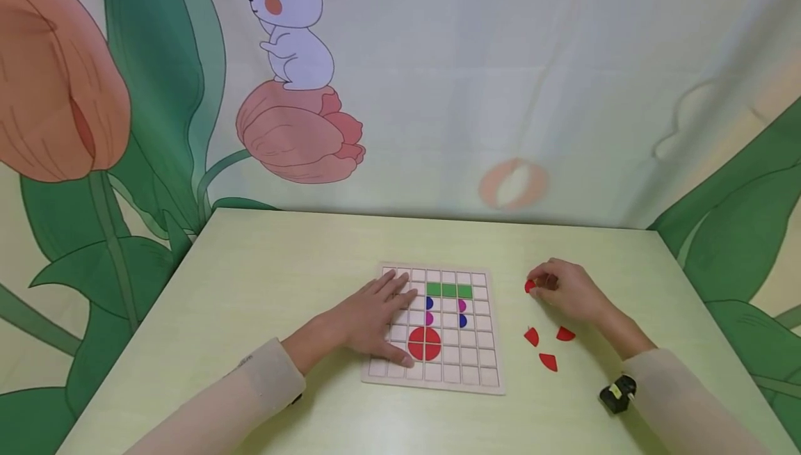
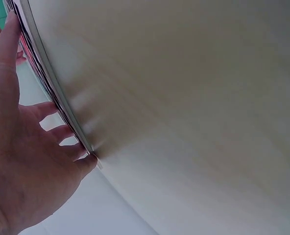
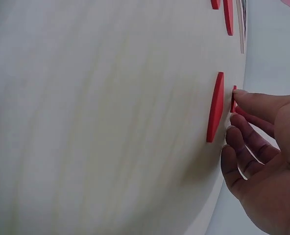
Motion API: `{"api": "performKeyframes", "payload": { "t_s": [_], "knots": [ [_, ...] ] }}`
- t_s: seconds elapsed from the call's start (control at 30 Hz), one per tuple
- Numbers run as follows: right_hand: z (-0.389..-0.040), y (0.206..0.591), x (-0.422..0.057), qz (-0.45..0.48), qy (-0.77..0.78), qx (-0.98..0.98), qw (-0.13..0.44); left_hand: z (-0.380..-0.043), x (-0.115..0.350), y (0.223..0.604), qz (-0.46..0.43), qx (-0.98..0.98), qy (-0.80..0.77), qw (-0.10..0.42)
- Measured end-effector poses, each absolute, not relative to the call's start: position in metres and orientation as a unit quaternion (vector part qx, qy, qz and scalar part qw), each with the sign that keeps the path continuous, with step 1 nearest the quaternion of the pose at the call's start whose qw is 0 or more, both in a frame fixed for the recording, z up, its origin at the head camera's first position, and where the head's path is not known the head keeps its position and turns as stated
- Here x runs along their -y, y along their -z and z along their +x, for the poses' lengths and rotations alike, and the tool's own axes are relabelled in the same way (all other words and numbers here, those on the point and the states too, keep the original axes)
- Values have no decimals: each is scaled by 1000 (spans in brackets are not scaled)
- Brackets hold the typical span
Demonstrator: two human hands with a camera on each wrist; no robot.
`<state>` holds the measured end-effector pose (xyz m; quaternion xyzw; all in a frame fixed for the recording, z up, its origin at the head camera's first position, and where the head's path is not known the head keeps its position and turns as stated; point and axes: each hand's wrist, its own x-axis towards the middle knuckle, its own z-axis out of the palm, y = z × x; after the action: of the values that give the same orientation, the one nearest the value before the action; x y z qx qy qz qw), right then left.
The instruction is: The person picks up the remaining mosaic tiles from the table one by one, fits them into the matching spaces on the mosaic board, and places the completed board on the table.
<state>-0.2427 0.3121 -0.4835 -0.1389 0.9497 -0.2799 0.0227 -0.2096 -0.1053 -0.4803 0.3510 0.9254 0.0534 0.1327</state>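
Note:
A pale wooden grid board [image 1: 469, 375] lies on the table. My left hand [image 1: 374, 314] rests with spread fingers across its left side; in the left wrist view the fingertips [image 2: 88, 159] touch the board's edge. To the right of the board, my right hand [image 1: 571, 293] pinches a red quarter-circle piece [image 1: 530, 286] between thumb and fingers, low over the table. Nearer me lie three more red quarter pieces: one on the left [image 1: 531, 336], one on the right [image 1: 566, 334] and one in front [image 1: 548, 362]. In the right wrist view the pinched piece [image 3: 233, 100] is mostly hidden.
On the board sit a row of three green squares [image 1: 448, 291], blue half-circles [image 1: 462, 321], magenta half-circles [image 1: 462, 305] and a red circle [image 1: 424, 344] made of quarters. A black device [image 1: 617, 395] is on the right wrist. Behind the table [image 1: 275, 253] hangs a printed curtain [image 1: 425, 93].

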Motion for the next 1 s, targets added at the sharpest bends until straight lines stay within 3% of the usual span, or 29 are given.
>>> {"api": "performKeyframes", "payload": {
  "t_s": [1.0],
  "knots": [
    [-243,479,-316,-114,296,-948,34,-210,106,481,345,-926,-56,140]
  ]
}}
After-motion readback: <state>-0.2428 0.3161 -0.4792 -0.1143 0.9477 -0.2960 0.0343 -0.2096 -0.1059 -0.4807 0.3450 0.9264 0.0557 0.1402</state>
